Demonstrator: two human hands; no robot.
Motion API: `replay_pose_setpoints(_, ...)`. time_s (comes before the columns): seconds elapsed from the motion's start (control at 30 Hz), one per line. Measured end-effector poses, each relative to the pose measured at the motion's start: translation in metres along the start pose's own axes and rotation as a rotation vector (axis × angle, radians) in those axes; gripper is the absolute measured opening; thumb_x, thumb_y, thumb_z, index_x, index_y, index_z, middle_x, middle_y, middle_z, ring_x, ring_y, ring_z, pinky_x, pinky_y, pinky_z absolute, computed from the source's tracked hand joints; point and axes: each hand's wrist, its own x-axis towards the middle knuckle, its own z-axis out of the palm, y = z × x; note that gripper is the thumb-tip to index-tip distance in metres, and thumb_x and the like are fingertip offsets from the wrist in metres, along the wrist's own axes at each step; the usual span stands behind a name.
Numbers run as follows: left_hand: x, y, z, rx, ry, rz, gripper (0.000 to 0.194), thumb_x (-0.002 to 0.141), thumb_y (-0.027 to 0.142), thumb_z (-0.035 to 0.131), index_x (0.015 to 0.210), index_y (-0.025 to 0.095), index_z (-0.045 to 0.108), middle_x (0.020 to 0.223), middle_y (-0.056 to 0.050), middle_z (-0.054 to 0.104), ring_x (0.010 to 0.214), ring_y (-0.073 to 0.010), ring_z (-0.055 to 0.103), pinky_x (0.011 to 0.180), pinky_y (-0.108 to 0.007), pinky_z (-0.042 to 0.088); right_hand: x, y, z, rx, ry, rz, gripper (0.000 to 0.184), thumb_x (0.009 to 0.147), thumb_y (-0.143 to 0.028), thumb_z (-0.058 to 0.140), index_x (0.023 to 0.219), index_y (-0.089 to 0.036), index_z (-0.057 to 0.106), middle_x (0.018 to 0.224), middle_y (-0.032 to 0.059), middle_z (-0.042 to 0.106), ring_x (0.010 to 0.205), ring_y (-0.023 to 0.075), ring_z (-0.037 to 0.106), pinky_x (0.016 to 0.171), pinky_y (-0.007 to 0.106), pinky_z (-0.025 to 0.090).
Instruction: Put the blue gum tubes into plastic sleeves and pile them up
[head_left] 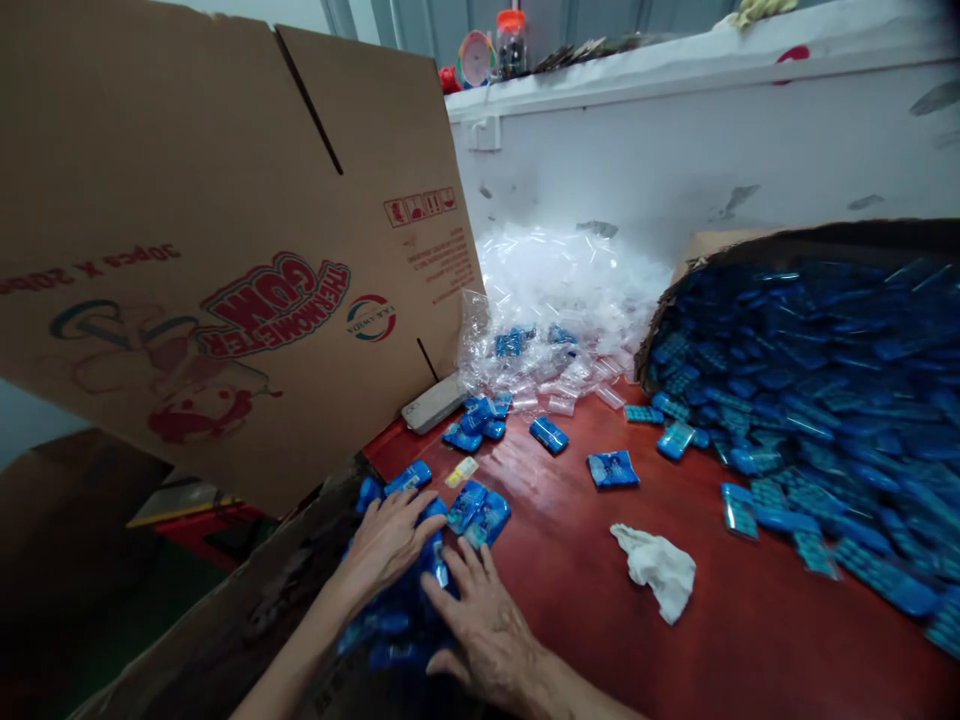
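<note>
My left hand (390, 540) lies over a heap of small blue packets at the near left edge of the red table (559, 560), fingers stretched and spread. Beside it, my right hand (484, 615) is also spread, its fingertips touching the blue packets (480, 513) in front. Neither hand is closed around anything. More blue packets (390, 610) lie below and between my hands, partly hidden and blurred, where an open carton seems to stand against the table edge.
A tall printed cardboard box (315, 220) stands at the left. Clear plastic sleeves (570, 290) are piled at the back. A carton on its side spills many blue packets (810, 400) at the right. A crumpled white cloth (656, 570) and loose packets (613, 469) lie mid-table.
</note>
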Motion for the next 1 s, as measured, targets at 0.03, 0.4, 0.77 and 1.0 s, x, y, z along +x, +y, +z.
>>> replay_pose_setpoints(0.03,-0.003,-0.001,-0.002,0.016,-0.002,-0.023,0.043,0.075,0.051,0.039,0.107,0.027,0.055,0.116,-0.012,0.054,0.109,-0.0307,0.044,0.09,-0.047,0.025,0.002,-0.002,-0.004,0.014,0.003,-0.053,0.069,0.072,-0.047,0.054,0.132,-0.026,0.025,0.138,0.011,0.024,0.127,0.0307,0.015,0.101,0.051,0.016)
replay_pose_setpoints(0.4,0.104,0.043,0.005,-0.178,0.373,-0.027,0.037,0.075,0.047,0.043,0.097,0.019,0.052,0.099,-0.011,0.057,0.094,-0.0239,0.051,0.08,-0.033,0.035,0.04,0.104,-0.091,-0.315,0.453,0.673,0.042,0.079,-0.023,0.042,0.12,-0.014,0.042,0.126,0.0164,0.037,0.118,0.029,0.03,0.095,0.046,0.024)
replay_pose_setpoints(0.77,0.16,0.036,0.036,-0.346,0.279,0.084,0.044,0.073,0.043,0.049,0.11,0.018,0.048,0.11,-0.009,0.056,0.099,-0.0218,0.051,0.087,-0.032,0.035,0.081,0.129,-0.078,-0.199,0.31,0.659,0.047,0.08,-0.02,0.036,0.126,-0.019,0.033,0.132,0.011,0.033,0.12,0.0238,0.029,0.097,0.041,0.02)
replay_pose_setpoints(1.0,0.169,0.028,0.026,-0.415,0.148,0.097,0.052,0.071,0.046,0.049,0.115,0.019,0.045,0.109,-0.009,0.057,0.099,-0.0241,0.052,0.086,-0.034,0.036,0.101,0.145,-0.097,-0.148,0.159,0.643,0.067,0.072,-0.03,0.05,0.132,-0.018,0.022,0.138,0.0137,0.02,0.126,0.028,0.016,0.097,0.047,0.016)
